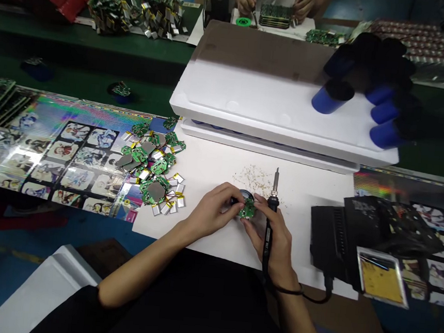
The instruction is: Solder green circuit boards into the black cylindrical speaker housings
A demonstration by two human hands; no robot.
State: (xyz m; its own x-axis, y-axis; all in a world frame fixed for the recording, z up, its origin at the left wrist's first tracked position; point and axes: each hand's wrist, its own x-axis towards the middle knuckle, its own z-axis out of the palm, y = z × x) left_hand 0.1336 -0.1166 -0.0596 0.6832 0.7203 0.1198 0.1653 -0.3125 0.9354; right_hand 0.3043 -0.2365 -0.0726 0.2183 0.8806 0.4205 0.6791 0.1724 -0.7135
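Observation:
My left hand [216, 206] is closed, thumb and forefinger pinched at the left edge of a small green circuit board [246, 210]. Just behind the board shows a dark round rim, partly covered by my fingers. On the other side, the fingertips of my right hand [279, 240] touch the board. A black soldering iron [268, 232] is tucked between that hand's fingers, its metal tip pointing up and away from me. Its cable loops over my right wrist. Beyond the board, small crumb-like bits [255, 179] lie scattered on the white sheet [214, 171].
Left lies a heap of green boards with silvery battery cells [153, 189]. White foam trays [251, 96] stand ahead, bearing blue cups [331, 97]. Right sit a black box [327, 243] and a tin with a yellow sponge [382, 281]. Across the bench, another person's hands [246, 2] work.

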